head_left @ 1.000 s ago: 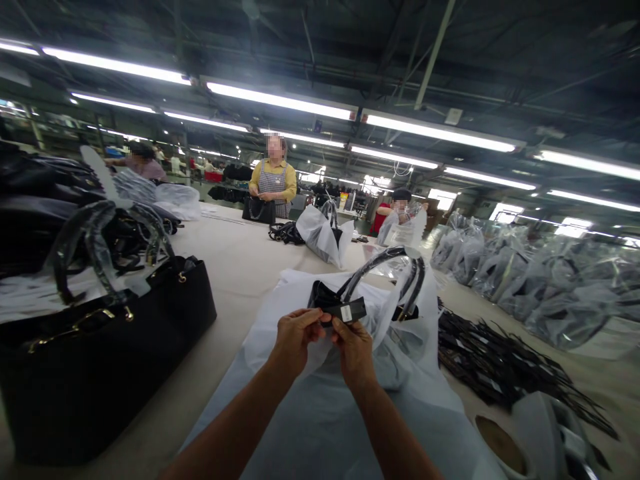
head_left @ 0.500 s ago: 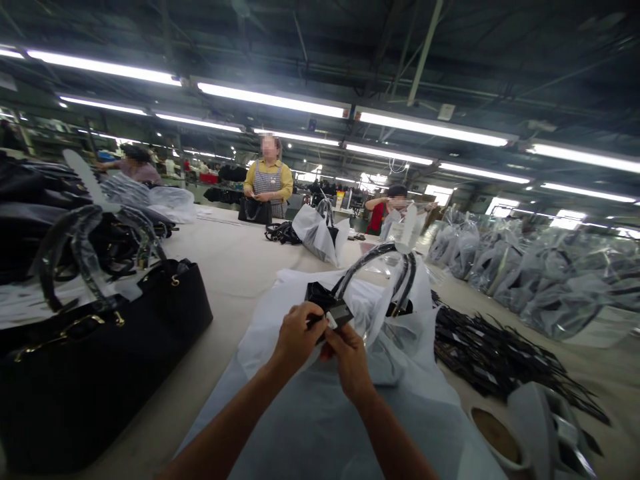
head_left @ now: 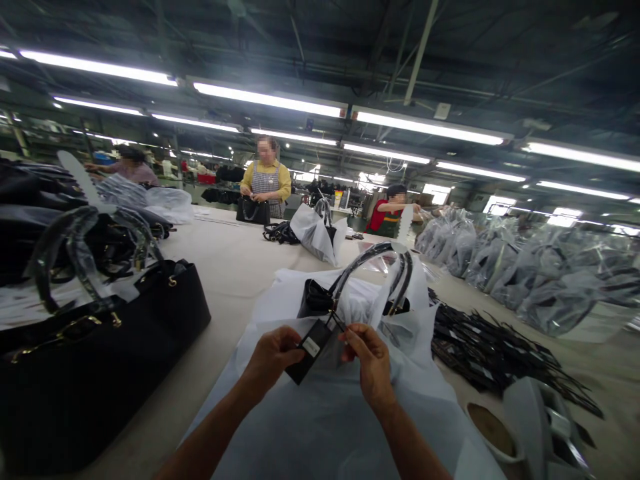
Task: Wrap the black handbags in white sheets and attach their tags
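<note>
The left hand (head_left: 273, 357) is closed in a pinch, thumb and bent fingers on the outer edge of a flat, black, rectangular hang tag (head_left: 307, 360). The right hand (head_left: 369, 360) has its thumb and forefinger drawn together on a thin black cord (head_left: 338, 323) just beside the tag's upper end; its other fingers are loosely curled.

The tag lies between the two hands, in front of a black handbag (head_left: 316, 299) partly covered by white tissue-like wrapping (head_left: 320, 420). Its long axis runs on a slant, the upper end pointing away and to the right, towards the base of the bag's arched black handles (head_left: 367, 255), the lower end pointing back towards the person and to the left. Its broad face is turned up to the view.

The tag looks dark, plain and straight-edged, with a small white rectangular label (head_left: 311, 345) near its middle; any print there is too small to read. The cord shows as a dark line by the handle base, and where it ends is hard to tell. Clear film on the handles catches the light.
</note>
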Demonstrator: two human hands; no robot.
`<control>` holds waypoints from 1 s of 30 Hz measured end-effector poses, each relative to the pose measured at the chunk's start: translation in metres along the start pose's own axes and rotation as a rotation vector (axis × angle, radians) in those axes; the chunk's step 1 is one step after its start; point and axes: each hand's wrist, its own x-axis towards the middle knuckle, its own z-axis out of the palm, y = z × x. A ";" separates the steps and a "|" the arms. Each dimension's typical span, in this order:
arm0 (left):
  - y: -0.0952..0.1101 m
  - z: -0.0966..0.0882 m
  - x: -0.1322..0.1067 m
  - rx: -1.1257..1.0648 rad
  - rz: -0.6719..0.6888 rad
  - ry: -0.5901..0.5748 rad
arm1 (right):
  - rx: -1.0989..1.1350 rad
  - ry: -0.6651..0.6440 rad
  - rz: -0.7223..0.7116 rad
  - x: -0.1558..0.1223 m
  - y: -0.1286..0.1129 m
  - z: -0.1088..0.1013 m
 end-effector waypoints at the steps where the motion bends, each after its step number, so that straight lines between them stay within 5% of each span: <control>1: 0.000 -0.005 -0.004 0.036 -0.011 -0.011 | 0.009 -0.007 -0.004 0.000 -0.001 -0.001; 9: -0.041 -0.039 -0.055 0.112 -0.115 -0.169 | -0.021 0.019 0.031 -0.001 0.018 -0.009; 14: -0.079 -0.014 -0.066 0.200 -0.148 -0.207 | -0.075 -0.025 0.061 -0.002 0.028 -0.018; 17: -0.081 0.005 -0.067 0.370 -0.105 -0.218 | -0.133 -0.066 0.005 -0.008 0.037 -0.028; 20: -0.056 0.015 -0.062 0.592 0.038 -0.152 | -0.284 -0.121 -0.065 -0.017 0.055 -0.048; 25: 0.028 0.027 -0.009 0.738 0.603 0.328 | -0.698 -0.071 -0.049 -0.025 0.101 -0.091; 27: 0.061 0.038 0.025 0.792 0.729 0.312 | -0.779 -0.056 -0.018 -0.025 0.115 -0.103; 30: 0.091 0.062 0.071 0.852 0.698 0.148 | -0.824 -0.059 -0.011 -0.025 0.125 -0.110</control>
